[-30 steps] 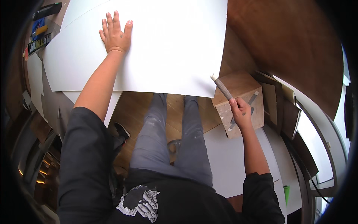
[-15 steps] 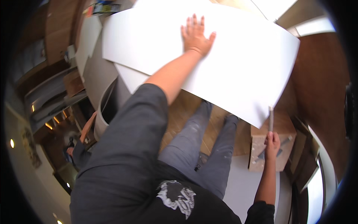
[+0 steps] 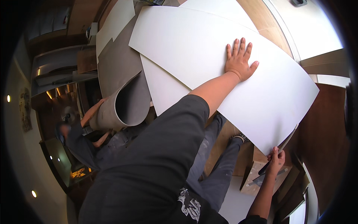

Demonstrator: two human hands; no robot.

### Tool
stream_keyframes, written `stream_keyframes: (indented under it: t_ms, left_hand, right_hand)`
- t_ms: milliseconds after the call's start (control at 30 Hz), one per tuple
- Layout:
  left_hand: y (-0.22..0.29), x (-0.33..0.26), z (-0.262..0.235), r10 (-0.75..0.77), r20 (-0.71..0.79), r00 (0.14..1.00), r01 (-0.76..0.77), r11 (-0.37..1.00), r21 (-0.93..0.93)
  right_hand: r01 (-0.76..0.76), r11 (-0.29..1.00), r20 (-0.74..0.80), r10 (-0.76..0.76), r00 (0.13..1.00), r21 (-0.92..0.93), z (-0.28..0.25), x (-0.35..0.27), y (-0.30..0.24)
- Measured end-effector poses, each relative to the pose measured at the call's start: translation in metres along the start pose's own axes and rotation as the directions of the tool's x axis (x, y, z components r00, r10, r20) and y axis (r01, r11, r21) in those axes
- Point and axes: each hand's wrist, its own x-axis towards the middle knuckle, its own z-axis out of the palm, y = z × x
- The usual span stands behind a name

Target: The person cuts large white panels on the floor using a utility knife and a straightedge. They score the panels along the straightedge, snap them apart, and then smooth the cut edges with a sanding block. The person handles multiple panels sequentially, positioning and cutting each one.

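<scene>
The left hand (image 3: pixel 238 61) lies flat, fingers spread, on a large white sheet (image 3: pixel 209 56), pressing it down and grasping nothing. The sheet lies tilted across other white sheets and a grey one, with its near corner overhanging above the person's legs. At that corner the right hand (image 3: pixel 275 162) is clenched around a slim knife (image 3: pixel 285 143), whose tip touches or sits just beside the sheet's lower right edge; the blade itself is too small to make out. Below that hand stands a small wooden box (image 3: pixel 261 175). Judging by this, the step in hand is steadying the sheet while the knife is set to its edge, at the start of a trim or cut. The next move calls for firm, even weight from the flat hand so the sheet cannot slide, and a steady pull of the knife along the edge, kept clear of the legs beneath. To the left, another person (image 3: pixel 80 140) holds a rolled grey sheet (image 3: pixel 119 108).
</scene>
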Motion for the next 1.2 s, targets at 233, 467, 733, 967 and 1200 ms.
stream_keyframes:
  t_ms: [233,467,733,967,1200]
  left_hand:
    - [-0.001,-0.002,0.000,0.009,-0.007,1.000,-0.010,0.997,-0.076]
    - [-0.010,-0.005,-0.003,0.027,0.013,1.000,-0.026,0.995,-0.094]
    - [-0.001,0.001,0.021,0.064,-0.184,0.981,-0.059,0.998,0.033]
    - [-0.020,0.006,0.030,0.054,-0.203,0.978,-0.016,0.983,0.183]
    - [-0.023,0.008,0.037,0.098,-0.232,0.968,-0.067,0.988,0.139]
  right_hand:
    - [0.047,0.998,-0.060,-0.050,0.997,-0.048,0.013,-0.002,-0.003]
    - [0.050,0.999,-0.047,-0.050,0.998,0.000,0.016,-0.003,0.005]
    - [0.026,0.996,-0.131,-0.037,0.991,-0.085,0.003,-0.002,0.026]
    - [-0.012,0.996,-0.100,0.004,0.995,-0.086,-0.017,-0.032,0.008]
    - [-0.044,0.921,0.022,0.057,0.998,-0.387,-0.067,-0.079,0.059]
